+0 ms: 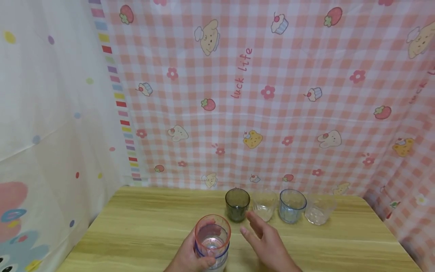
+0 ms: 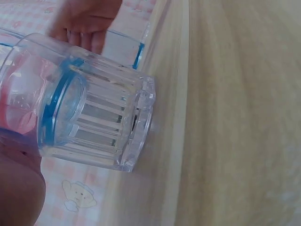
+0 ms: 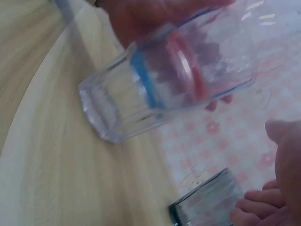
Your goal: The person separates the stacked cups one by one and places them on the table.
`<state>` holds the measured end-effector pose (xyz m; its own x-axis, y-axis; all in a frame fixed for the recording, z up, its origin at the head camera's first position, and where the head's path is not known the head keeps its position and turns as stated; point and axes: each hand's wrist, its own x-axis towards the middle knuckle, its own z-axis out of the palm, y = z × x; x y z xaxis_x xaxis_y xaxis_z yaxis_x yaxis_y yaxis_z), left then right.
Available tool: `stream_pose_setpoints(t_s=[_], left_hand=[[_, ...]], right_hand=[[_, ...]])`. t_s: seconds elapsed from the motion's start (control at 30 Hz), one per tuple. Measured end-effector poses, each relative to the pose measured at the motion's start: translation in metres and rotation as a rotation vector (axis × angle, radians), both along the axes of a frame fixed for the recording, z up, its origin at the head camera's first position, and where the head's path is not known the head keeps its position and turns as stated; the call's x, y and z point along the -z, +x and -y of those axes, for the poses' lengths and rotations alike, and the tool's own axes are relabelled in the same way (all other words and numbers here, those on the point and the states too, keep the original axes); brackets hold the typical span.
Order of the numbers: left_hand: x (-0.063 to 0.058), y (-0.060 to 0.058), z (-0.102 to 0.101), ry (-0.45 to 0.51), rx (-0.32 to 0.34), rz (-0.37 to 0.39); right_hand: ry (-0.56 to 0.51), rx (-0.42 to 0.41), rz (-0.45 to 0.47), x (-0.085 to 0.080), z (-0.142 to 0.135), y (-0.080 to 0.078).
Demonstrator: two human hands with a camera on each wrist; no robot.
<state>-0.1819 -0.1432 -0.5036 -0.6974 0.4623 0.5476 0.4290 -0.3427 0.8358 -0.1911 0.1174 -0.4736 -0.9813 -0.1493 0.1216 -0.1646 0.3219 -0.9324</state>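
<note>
My left hand (image 1: 190,251) grips a nested stack of clear cups (image 1: 213,236) over the near part of the table. The cup at the top has a red rim, and a blue rim shows just below it. In the left wrist view the ribbed bottom cup (image 2: 106,120) shows under a blue band, its base close over the wood. My right hand (image 1: 268,243) is to the right of the stack, apart from it, fingers extended and nothing held. Just beyond its fingertips stands a dark grey cup (image 1: 237,207).
Right of the dark cup, a clear cup (image 1: 263,207), a blue-rimmed cup (image 1: 292,207) and another clear cup (image 1: 318,210) stand in a row along the back of the wooden table (image 1: 142,223). A pink checked cloth (image 1: 217,121) hangs behind, with a white dotted cloth (image 1: 57,113) at left.
</note>
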Motion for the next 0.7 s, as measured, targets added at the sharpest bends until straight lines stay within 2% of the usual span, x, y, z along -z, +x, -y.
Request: stream_pose_setpoints(t_s=[0.23, 0.4, 0.53, 0.63, 0.7], left_hand=[[0.003, -0.001, 0.0, 0.031, 0.026, -0.002], [0.003, -0.001, 0.0, 0.034, 0.046, 0.02], [0.002, 0.0, 0.001, -0.004, 0.035, 0.031], [0.0, 0.002, 0.004, -0.048, 0.027, 0.06], [-0.001, 0.004, 0.006, -0.085, 0.017, 0.106]], right_hand=[[-0.065, -0.175, -0.048, -0.014, -0.001, 0.012], [-0.098, -0.304, -0.168, -0.016, -0.002, 0.015], [-0.129, -0.404, -0.247, -0.018, -0.002, 0.016], [-0.136, -0.464, -0.273, -0.02, -0.001, 0.017], [-0.133, -0.49, -0.282, -0.021, 0.0, 0.018]])
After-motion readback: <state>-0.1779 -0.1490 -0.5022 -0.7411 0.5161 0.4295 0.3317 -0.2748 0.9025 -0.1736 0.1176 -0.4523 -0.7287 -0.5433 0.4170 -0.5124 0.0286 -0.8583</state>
